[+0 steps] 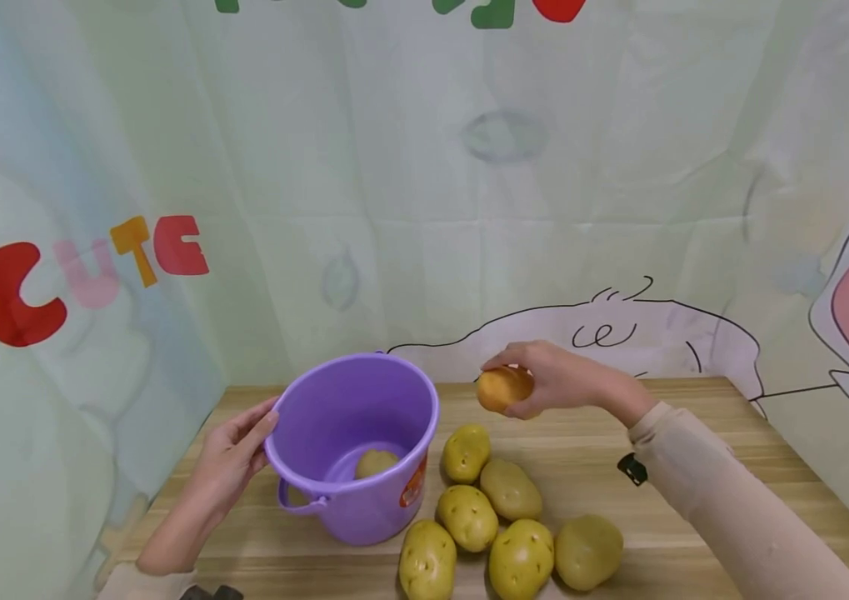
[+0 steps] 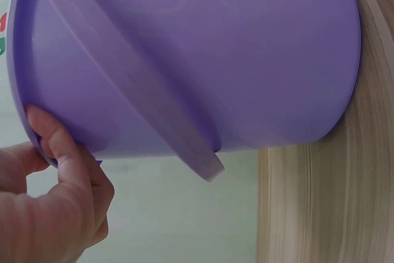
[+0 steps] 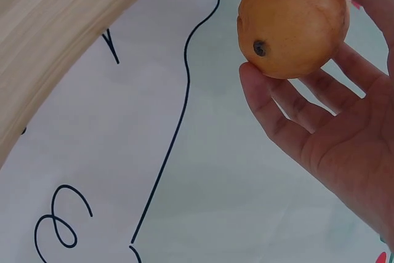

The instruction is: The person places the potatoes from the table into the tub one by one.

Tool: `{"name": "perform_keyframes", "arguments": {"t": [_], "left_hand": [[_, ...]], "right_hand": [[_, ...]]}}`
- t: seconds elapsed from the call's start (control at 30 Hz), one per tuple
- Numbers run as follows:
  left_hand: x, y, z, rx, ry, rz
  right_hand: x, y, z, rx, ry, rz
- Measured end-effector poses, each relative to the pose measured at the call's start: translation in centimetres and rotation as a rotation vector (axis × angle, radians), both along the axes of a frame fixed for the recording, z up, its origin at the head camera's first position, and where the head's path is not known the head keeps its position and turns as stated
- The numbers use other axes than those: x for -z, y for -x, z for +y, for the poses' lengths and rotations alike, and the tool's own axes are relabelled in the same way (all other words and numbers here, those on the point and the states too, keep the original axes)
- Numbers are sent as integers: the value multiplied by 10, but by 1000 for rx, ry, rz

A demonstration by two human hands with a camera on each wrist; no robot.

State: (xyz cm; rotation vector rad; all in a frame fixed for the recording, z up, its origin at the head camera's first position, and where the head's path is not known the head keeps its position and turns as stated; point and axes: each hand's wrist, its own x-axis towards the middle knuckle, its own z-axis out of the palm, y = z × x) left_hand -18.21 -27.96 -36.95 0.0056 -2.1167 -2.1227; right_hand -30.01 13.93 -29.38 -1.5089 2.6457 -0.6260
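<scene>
Nearest, six potatoes [image 1: 468,518] lay clustered on the wood-grain tabletop [image 1: 581,462]. Beside them, the left hand [image 1: 232,450] pinched the rim of the purple bucket [image 1: 357,518], whose plastic looked light and slightly flexible, the rim a sound hold. Farther off, the right hand [image 1: 555,377], half open, curved fingers and thumb round an orange-coloured fruit [image 1: 501,389] above the tabletop, right of the bucket; smooth and probably firm, it was best held round its middle.

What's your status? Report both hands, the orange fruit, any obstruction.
Left hand grips purple bucket at rim. Right hand holds orange fruit, raised above table. Six potatoes on table beside bucket; nothing seen between fruit and bucket.
</scene>
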Motion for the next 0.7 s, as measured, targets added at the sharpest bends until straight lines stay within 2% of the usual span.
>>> {"name": "perform_keyframes", "arguments": {"t": [0.7], "left_hand": [[0, 0, 0, 10, -2, 7]], "right_hand": [[-23, -10, -28, -50, 76, 65]]}}
